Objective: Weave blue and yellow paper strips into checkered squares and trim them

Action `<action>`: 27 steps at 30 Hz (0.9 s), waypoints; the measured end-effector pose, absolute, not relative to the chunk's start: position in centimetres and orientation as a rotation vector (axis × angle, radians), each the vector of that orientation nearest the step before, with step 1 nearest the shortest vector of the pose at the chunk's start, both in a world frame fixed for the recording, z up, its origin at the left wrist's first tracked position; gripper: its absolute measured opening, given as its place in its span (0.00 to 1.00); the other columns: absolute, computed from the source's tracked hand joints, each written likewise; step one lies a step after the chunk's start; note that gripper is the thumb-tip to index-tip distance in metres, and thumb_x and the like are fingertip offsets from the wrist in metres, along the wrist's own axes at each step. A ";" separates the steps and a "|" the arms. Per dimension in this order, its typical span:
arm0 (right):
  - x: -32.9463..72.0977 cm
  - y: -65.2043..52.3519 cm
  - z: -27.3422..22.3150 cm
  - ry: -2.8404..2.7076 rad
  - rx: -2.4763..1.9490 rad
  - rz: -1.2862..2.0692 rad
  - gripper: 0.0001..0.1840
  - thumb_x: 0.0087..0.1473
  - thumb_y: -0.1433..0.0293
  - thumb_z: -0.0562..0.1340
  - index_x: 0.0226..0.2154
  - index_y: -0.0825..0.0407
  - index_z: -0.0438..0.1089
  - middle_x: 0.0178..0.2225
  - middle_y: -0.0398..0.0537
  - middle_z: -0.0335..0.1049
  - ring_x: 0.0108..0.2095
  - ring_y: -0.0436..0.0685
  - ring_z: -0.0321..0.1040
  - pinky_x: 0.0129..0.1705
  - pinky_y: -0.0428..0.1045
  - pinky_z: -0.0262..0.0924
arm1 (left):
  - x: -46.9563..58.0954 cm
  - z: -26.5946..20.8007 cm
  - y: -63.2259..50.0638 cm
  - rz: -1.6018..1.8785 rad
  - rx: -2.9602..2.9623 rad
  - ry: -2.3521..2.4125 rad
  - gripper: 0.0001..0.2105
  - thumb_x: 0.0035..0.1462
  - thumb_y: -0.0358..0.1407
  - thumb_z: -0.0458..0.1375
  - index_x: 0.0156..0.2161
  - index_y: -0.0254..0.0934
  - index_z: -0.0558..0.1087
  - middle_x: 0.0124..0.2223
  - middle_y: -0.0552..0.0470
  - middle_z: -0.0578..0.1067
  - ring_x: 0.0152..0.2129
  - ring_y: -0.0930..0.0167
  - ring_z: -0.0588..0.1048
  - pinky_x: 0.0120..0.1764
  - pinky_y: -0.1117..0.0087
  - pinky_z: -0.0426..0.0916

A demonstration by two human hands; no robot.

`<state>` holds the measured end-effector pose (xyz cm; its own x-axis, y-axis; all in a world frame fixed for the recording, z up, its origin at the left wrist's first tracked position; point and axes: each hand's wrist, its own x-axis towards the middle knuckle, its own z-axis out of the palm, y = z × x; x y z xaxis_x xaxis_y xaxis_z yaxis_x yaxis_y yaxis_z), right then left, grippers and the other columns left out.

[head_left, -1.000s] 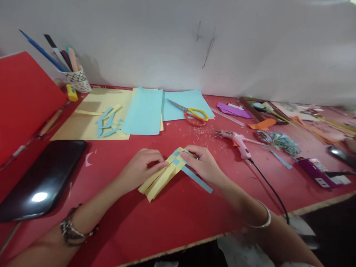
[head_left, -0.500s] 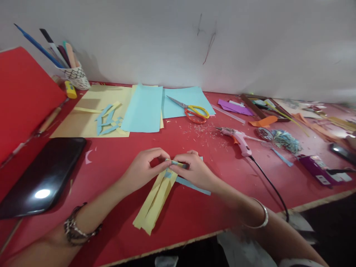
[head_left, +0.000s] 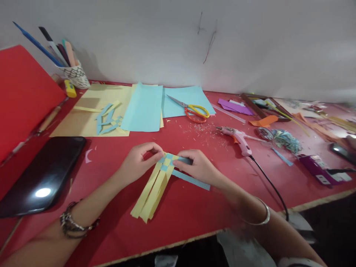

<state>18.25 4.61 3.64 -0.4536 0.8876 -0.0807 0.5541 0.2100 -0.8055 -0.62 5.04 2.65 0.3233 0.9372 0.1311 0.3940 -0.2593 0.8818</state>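
Note:
Between my hands lies a woven piece of paper strips [head_left: 167, 162], a small checkerboard of yellow and blue squares. Long yellow strips [head_left: 151, 196] run from it toward the table's front edge, and a blue strip [head_left: 191, 180] sticks out to the right. My left hand [head_left: 140, 159] pinches the weave's upper left corner between thumb and fingers. On the right side, my right hand [head_left: 196, 165] grips the weave, its thumb on top and other blue strip ends under the fingers. Both hands are closed on the paper.
A black glossy tablet-like slab [head_left: 41, 178] lies at left. Behind are yellow sheets [head_left: 63, 122] with paper scraps, blue sheets [head_left: 143, 107] and scissors [head_left: 191, 108]. To the right lie a pink glue gun [head_left: 237, 139] with its cord and a purple box [head_left: 317, 168]. A pen cup [head_left: 75, 77] stands back left.
The upper part of the weave, tilted up half a second ago, now lies flatter with its checkered face showing. My hands have moved slightly apart and still hold it.

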 end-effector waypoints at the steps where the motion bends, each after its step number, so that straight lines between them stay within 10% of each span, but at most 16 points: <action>1: 18.2 4.6 3.7 -2.072 -1.345 1.151 0.13 0.50 0.64 0.56 0.19 0.53 0.60 0.17 0.37 0.55 0.20 0.45 0.51 0.24 0.42 0.46 | -0.7 2.6 5.1 0.880 1.807 1.180 0.10 0.52 0.41 0.52 0.27 0.37 0.67 0.26 0.56 0.71 0.25 0.74 0.69 0.31 0.76 0.64; 27: 18.4 4.7 4.3 -1.994 -1.524 1.481 0.10 0.43 0.65 0.59 0.20 0.53 0.59 0.17 0.36 0.55 0.19 0.44 0.53 0.21 0.42 0.48 | -1.0 1.9 5.3 0.651 1.670 1.072 0.20 0.47 0.44 0.59 0.45 0.38 0.69 0.43 0.50 0.75 0.40 0.65 0.73 0.41 0.70 0.67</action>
